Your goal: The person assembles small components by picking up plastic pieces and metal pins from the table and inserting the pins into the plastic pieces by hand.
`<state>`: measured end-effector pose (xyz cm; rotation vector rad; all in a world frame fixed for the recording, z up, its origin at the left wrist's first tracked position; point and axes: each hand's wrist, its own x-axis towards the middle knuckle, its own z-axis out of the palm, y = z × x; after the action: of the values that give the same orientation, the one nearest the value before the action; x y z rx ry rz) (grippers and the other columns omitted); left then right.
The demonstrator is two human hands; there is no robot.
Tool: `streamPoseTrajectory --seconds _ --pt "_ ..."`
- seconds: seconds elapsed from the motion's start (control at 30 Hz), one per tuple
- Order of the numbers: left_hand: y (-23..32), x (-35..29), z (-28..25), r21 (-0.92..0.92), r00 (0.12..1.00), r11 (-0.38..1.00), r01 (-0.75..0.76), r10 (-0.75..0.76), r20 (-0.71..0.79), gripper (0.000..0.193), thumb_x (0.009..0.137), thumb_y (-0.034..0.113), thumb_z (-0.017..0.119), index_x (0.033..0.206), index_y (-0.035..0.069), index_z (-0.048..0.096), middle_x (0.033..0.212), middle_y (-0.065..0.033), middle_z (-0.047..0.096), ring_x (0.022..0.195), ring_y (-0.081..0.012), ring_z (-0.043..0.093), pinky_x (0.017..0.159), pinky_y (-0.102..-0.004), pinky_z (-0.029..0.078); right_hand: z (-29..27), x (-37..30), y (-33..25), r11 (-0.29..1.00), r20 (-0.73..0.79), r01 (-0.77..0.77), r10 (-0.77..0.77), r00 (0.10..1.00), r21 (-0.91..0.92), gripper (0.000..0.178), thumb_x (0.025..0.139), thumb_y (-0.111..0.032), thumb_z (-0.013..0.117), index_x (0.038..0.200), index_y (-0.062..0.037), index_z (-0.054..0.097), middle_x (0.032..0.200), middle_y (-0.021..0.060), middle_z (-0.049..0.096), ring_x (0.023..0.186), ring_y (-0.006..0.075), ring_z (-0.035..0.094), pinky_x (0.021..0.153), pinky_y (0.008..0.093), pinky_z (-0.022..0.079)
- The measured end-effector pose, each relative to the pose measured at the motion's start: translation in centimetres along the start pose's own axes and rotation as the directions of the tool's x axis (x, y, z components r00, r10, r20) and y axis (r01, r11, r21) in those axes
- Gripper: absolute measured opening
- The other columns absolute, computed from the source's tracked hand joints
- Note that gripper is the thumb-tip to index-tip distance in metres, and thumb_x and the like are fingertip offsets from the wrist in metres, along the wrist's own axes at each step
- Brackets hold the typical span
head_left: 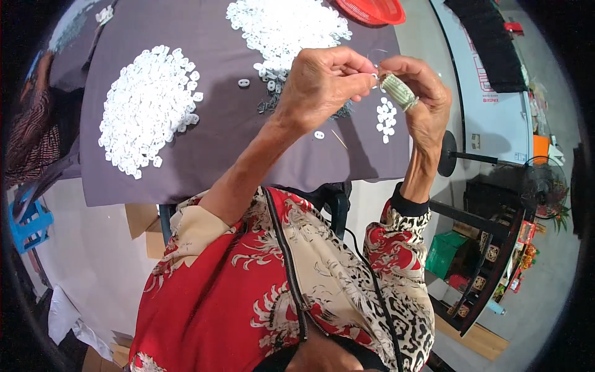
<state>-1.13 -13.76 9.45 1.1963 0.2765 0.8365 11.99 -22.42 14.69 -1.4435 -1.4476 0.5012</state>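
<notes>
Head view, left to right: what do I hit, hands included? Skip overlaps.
Blue plastic item → left pile of white pieces → lone white piece → left hand → right hand → fan.

Grey-purple cloth drapes my table (217, 158), where a broad heap of white pieces (291, 28) sits; left of that heap lies a second mound (145, 111), nearer me a thin stick (339, 139).

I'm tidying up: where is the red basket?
In the head view, the red basket sits at the top edge, just right of the larger white pile.
</notes>
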Motion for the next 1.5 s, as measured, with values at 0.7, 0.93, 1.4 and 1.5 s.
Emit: streamPoseTrajectory --seconds 0.7,0.93,1.4,1.5 --pt "-0.3 0.2 -0.9 -0.107 0.994 0.991 0.084 -0.091 -0.058 0.019 0.074 0.006 0.060 0.088 -0.007 0.060 0.073 -0.0097 0.062 0.062 -0.0108 0.058 0.057 -0.0209 0.047 0.0 -0.3 2.3 0.978 -0.021 -0.136 0.141 0.990 0.159 0.021 0.076 -0.001 0.054 0.095 0.0048 0.057 0.084 0.0112 0.062 0.079 0.0161 0.060 0.074 0.0258 0.047" --pt "-0.5 1.0 -2.9 -0.235 0.976 0.954 0.187 -0.208 -0.067 0.017 0.080 0.015 0.056 0.089 0.000 0.056 0.076 -0.0044 0.057 0.068 -0.0114 0.054 0.067 -0.0223 0.045 2.6 -5.0 6.7 0.914 0.182 -0.345 0.384 0.905 -0.215 0.013 0.079 -0.005 0.056 0.091 0.0003 0.059 0.079 0.0033 0.061 0.074 0.0111 0.056 0.069 0.0246 0.045" --pt "-0.5 1.0 -4.2 -0.306 0.963 0.938 0.160 -0.217 -0.162 0.020 0.080 0.013 0.058 0.095 -0.001 0.054 0.079 -0.0055 0.058 0.071 -0.0117 0.055 0.066 -0.0222 0.046 7.0 -9.3 11.1 0.765 0.239 -0.008 0.211 0.948 -0.644 0.014 0.069 0.000 0.054 0.083 -0.0001 0.054 0.074 0.0172 0.055 0.070 0.0352 0.056 0.061 0.0415 0.044" --pt "-0.1 1.0 -4.7 -0.278 0.958 0.953 0.122 -0.187 -0.219 0.019 0.081 0.013 0.057 0.094 -0.001 0.054 0.079 -0.0055 0.058 0.070 -0.0113 0.055 0.066 -0.0222 0.046 7.2 -9.1 10.5 0.766 0.310 0.031 0.223 0.924 -0.642 0.014 0.068 0.000 0.053 0.082 -0.0009 0.055 0.074 0.0167 0.055 0.069 0.0355 0.056 0.060 0.0416 0.044"
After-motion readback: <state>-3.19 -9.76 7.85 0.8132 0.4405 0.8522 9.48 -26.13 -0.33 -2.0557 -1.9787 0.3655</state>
